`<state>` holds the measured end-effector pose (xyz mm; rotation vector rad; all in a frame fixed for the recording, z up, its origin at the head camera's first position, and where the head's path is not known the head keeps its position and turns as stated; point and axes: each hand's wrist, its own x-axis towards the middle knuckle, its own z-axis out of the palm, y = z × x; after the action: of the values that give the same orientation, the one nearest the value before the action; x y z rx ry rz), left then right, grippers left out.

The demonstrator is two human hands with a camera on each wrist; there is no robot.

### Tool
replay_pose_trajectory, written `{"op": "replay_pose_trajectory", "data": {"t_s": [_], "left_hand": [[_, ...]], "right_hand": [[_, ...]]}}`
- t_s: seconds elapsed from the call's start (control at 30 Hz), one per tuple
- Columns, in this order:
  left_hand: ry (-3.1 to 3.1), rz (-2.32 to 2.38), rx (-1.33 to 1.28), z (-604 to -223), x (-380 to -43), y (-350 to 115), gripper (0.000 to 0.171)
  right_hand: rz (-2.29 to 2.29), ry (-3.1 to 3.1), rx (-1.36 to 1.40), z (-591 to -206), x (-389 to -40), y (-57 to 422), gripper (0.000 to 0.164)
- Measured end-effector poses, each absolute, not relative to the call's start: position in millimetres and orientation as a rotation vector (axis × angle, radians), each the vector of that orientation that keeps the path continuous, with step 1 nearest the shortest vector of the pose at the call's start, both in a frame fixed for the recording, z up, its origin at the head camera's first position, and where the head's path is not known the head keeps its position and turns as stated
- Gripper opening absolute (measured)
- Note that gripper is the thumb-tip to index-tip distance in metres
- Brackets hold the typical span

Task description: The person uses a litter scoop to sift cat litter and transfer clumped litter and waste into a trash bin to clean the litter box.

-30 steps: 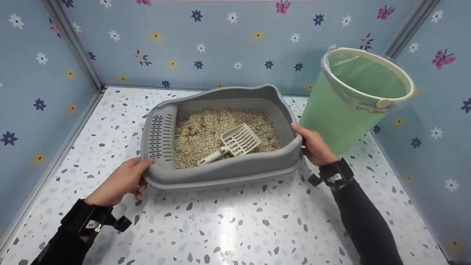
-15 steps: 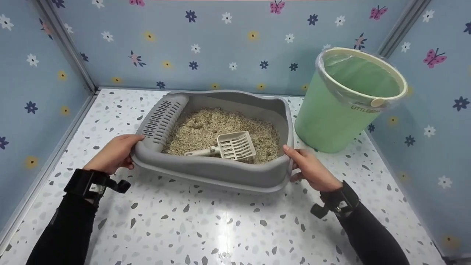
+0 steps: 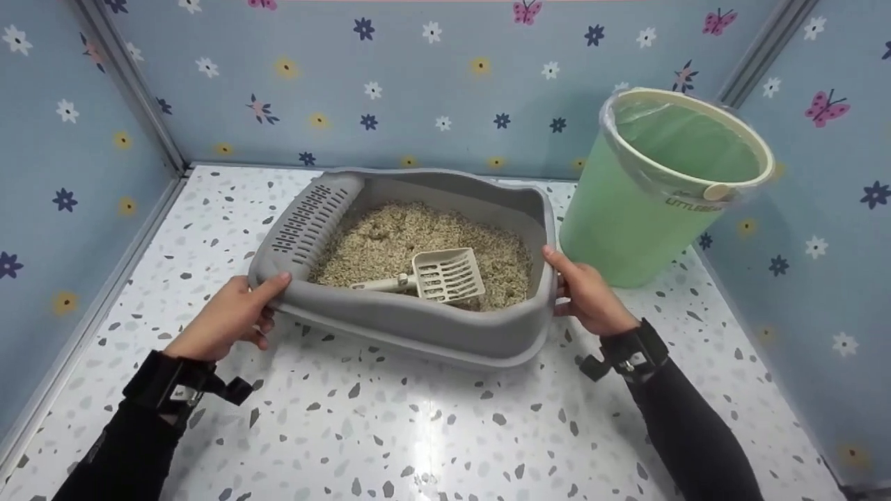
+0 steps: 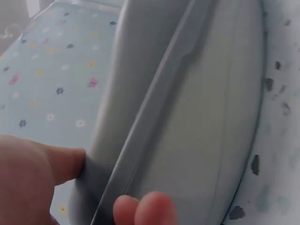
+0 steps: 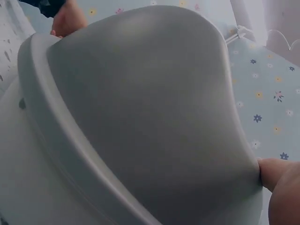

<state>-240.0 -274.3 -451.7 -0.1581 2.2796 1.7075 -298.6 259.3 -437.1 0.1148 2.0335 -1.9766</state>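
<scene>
A grey litter box (image 3: 418,316) with a slotted step at its left end sits turned at an angle on the table in the head view. Sandy litter (image 3: 400,236) fills its inside, and a beige slotted litter scoop (image 3: 449,275) lies on top, its handle pointing left. My left hand (image 3: 226,316) grips the near left corner, thumb over the rim. At the right end, my right hand (image 3: 592,298) holds the rim with the thumb on top and fingers outside. In the left wrist view, two fingertips (image 4: 154,208) show beside the box's lower ledge.
A green trash bin (image 3: 633,223) with a clear liner stands just right of the box. Blue flowered panels (image 3: 418,76) wall in the back and both sides. The speckled white tabletop (image 3: 418,431) extends in front of the box.
The litter box has turned, its right end swinging nearer to me and its left end away. Most recently my left hand slid nearer along the rim, my right hand farther away.
</scene>
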Motion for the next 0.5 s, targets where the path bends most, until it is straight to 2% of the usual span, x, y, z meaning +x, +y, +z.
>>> {"op": "replay_pose_trajectory", "data": {"t_s": [0.17, 0.3, 0.4, 0.5], "left_hand": [[2.301, 1.762, -0.232, -454.7, -265.5, -285.3, 0.074], [2.340, 1.862, -0.295, -457.4, -284.7, -285.6, 0.072], [2.345, 1.906, -0.328, -460.8, -287.7, -278.8, 0.064], [2.323, 1.899, -0.299, -464.0, -276.3, -264.2, 0.058]], "right_hand": [[-1.909, 2.142, 0.148, -439.8, -264.2, 242.0, 0.065], [-1.813, 2.189, 0.128, -439.2, -247.5, 235.7, 0.074], [-1.789, 2.201, 0.109, -436.6, -259.5, 242.2, 0.080], [-1.836, 2.190, 0.107, -433.0, -287.8, 252.7, 0.074]]}}
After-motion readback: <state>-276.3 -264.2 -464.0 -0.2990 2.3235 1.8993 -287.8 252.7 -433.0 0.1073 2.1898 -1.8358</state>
